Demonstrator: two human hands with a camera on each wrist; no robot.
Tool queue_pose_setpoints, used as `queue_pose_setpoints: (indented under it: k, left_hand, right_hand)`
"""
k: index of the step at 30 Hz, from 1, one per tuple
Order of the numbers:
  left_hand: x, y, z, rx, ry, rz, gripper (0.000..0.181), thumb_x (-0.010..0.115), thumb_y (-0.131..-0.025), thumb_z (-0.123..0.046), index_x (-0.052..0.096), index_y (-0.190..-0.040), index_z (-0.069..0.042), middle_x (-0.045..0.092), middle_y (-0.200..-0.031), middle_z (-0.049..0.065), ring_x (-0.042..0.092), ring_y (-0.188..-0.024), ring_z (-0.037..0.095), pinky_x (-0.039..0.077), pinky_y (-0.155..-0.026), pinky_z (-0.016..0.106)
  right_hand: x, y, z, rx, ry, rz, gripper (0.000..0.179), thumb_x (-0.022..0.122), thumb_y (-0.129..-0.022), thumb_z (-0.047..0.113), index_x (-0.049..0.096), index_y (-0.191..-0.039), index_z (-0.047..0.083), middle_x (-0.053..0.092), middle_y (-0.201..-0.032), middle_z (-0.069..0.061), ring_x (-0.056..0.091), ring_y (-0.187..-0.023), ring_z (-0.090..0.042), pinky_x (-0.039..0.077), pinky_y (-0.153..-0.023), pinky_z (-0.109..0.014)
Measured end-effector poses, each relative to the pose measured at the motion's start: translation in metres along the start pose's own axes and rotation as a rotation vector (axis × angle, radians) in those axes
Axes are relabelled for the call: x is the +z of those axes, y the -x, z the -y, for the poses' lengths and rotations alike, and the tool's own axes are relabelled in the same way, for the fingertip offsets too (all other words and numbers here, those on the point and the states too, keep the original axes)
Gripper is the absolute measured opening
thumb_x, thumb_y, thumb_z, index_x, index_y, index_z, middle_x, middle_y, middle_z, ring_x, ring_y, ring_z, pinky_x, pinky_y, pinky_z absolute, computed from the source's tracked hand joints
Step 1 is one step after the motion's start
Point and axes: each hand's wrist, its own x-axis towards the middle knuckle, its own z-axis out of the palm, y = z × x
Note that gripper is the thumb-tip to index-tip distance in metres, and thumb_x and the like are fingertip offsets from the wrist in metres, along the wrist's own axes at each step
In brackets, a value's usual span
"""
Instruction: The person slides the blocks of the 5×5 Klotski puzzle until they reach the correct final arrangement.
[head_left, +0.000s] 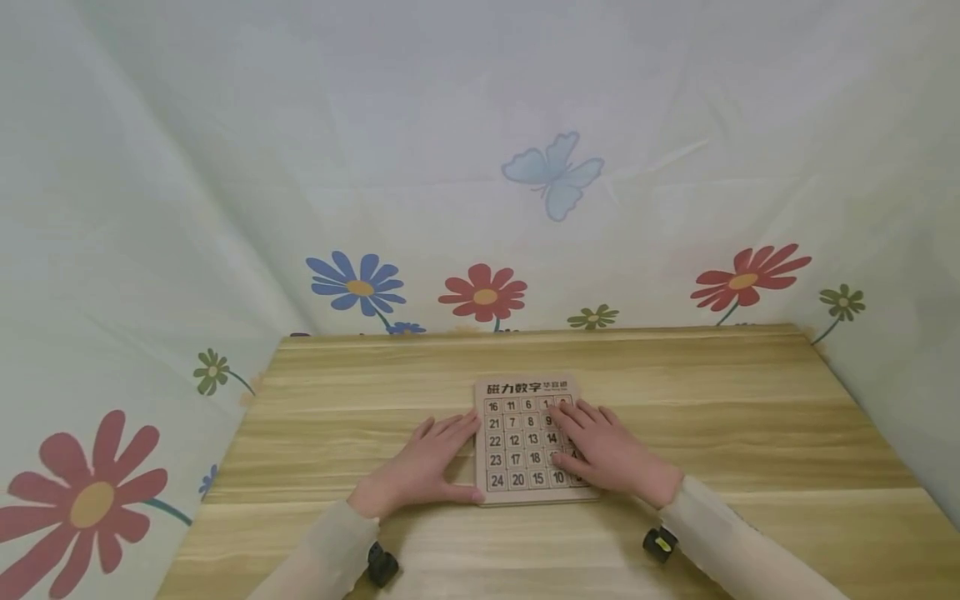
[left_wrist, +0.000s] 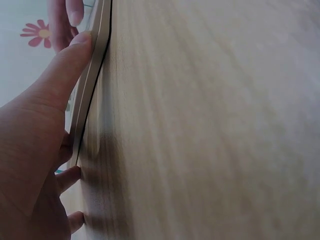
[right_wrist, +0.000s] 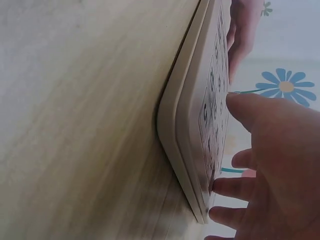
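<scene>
Fingers (head_left: pixel 576 427) on board (head_left: pixel 523 448), long axis away, title (head_left: pixel 513 388) farthest

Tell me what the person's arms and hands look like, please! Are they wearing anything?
The left sleeve and right sleeve are long, plain and cream. Below each cuff is a small black gadget; the right one has a yellow-green mark. The left hand and right hand wear no gloves.

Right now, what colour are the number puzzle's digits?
Black digits; the head view shows them best.
</scene>
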Motion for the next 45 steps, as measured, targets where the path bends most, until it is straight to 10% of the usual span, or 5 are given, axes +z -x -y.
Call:
queue_pose_setpoints:
  k: [13, 45]
  left_hand:
    - [0.002, -0.001, 0.001, 0.004, -0.003, -0.004, 0.118, 0.065, -0.08, -0.083, 0.026, -0.166, -0.013, 0.021, -0.173, 0.005, 0.027, -0.156, 0.03, 0.014, -0.124, 0.064]
    - [0.002, -0.001, 0.001, -0.013, 0.01, 0.006, 0.119, 0.064, -0.079, -0.085, 0.024, -0.167, -0.016, 0.019, -0.174, 0.001, 0.025, -0.157, 0.028, 0.011, -0.125, 0.063]
  right_hand:
    - [0.001, 0.043, -0.008, -0.026, 0.006, 0.011, 0.064, 0.061, -0.104, 0.043, 0.049, -0.155, 0.007, 0.035, -0.163, -0.028, 0.035, -0.147, -0.051, 0.028, -0.118, -0.069]
    - [0.002, 0.057, -0.021, -0.051, 0.003, -0.021, 0.058, 0.06, -0.105, 0.043, 0.05, -0.156, 0.019, 0.038, -0.16, -0.031, 0.045, -0.141, -0.049, 0.037, -0.112, -0.069]
